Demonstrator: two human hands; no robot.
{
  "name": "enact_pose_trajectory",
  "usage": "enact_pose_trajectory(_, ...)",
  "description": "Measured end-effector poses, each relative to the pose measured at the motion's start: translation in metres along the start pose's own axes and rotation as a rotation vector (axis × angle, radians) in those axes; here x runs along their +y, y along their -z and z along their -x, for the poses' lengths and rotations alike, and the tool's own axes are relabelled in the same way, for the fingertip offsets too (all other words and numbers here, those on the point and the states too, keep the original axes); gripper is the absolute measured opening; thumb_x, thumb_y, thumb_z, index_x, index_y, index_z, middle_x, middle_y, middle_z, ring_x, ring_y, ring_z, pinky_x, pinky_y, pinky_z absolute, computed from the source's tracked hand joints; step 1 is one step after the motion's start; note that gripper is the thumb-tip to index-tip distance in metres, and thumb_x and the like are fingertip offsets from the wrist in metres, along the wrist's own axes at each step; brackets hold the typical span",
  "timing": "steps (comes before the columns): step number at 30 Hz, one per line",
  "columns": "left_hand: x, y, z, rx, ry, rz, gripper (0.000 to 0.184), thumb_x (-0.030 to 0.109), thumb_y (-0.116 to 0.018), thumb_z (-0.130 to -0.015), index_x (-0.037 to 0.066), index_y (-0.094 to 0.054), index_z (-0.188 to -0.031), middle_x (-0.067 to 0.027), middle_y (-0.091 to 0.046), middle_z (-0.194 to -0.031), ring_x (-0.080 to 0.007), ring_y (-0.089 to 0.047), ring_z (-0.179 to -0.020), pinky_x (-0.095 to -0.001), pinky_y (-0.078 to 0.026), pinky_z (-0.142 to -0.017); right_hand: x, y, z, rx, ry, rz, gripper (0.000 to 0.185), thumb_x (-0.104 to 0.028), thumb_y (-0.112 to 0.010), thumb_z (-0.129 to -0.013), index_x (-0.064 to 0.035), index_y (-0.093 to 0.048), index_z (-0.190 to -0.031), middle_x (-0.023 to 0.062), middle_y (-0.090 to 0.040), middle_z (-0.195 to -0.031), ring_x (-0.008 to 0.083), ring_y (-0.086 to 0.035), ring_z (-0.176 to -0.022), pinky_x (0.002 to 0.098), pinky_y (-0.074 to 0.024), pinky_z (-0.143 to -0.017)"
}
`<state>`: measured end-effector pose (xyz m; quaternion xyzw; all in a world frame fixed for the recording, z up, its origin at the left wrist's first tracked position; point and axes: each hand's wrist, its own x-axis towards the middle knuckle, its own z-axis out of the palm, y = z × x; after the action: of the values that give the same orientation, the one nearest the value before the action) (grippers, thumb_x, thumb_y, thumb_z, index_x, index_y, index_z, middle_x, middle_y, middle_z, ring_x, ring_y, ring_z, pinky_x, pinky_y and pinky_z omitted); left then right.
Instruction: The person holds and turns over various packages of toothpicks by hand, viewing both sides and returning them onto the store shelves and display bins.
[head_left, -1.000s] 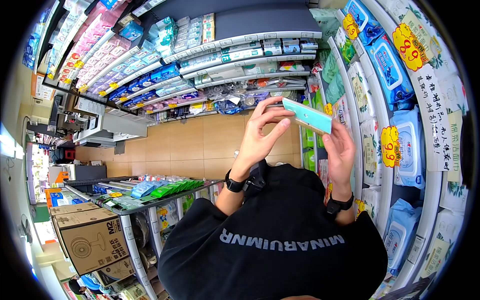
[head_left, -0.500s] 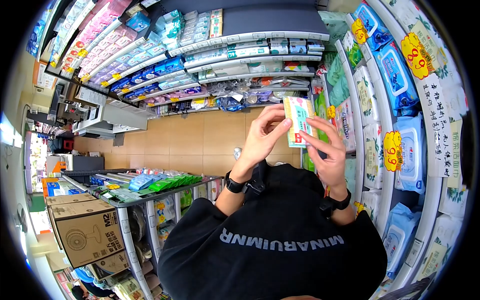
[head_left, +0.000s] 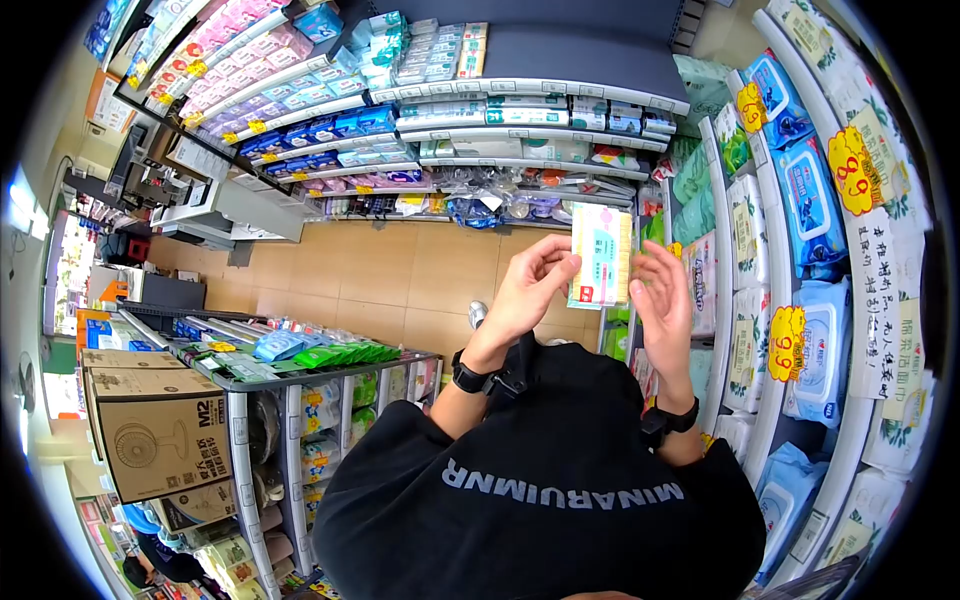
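Observation:
A small flat packet (head_left: 600,256), yellow and white with a teal panel and a red mark at its lower corner, is held up in front of my chest. My left hand (head_left: 535,292) pinches its left edge between thumb and fingers. Beside the right edge is my right hand (head_left: 662,298), fingers apart and slightly curled, its thumb close to the packet; whether it touches is hard to tell. Printing covers the packet's visible face, too small to read. A dark band circles each wrist.
Shelves of blue wipes packs (head_left: 810,205) with yellow price tags run along the right. Ahead, stocked shelves (head_left: 530,135) cross the aisle's end. At left are a low shelf unit (head_left: 290,378) and a fan carton (head_left: 160,440). Tiled floor (head_left: 385,285) lies between.
My right hand has drawn its fingers off the packet's face to the right side. The packet now sits squarer, its face more fully visible. The view has shifted slightly.

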<state>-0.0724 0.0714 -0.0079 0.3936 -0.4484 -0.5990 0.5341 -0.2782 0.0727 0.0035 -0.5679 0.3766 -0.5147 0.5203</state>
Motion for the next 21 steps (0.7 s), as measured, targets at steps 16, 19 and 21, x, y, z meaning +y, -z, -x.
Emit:
enact_pose_trajectory(16,0.006,0.026,0.001,0.205,0.026,-0.050,0.029,0.013,-0.067,-0.096,0.000,-0.059,-0.120,-0.0021,-0.071,-0.089,-0.0030,-0.060,-0.076,-0.0198,-0.048,-0.067,0.019,-0.020,-0.038,-0.137,-0.199,-0.145,0.039,-0.001,-0.062,-0.094,0.0022,-0.047,-0.130,0.0083,-0.060,-0.107,0.0117,-0.062,-0.098,0.0246,-0.0504,-0.086)
enact_pose_trajectory(19,0.007,0.039,-0.006,0.234,0.033,-0.057,0.028,0.011,-0.067,-0.096,-0.001,-0.058,-0.119,-0.0021,-0.071,-0.088,-0.0028,-0.060,-0.076,-0.0195,-0.047,-0.066,0.028,-0.029,-0.053,-0.160,-0.207,-0.149,0.039,-0.001,-0.063,-0.094,0.0021,-0.047,-0.130,0.0081,-0.060,-0.107,0.0114,-0.062,-0.097,0.0242,-0.0508,-0.086)
enact_pose_trajectory(21,0.007,0.049,-0.015,0.238,0.036,-0.062,0.028,0.010,-0.067,-0.096,-0.002,-0.057,-0.120,-0.0024,-0.070,-0.089,-0.0029,-0.060,-0.077,-0.0194,-0.047,-0.066,0.033,-0.035,-0.066,-0.165,-0.207,-0.151,0.039,-0.001,-0.063,-0.094,0.0020,-0.047,-0.130,0.0080,-0.061,-0.107,0.0112,-0.063,-0.097,0.0241,-0.0510,-0.085)
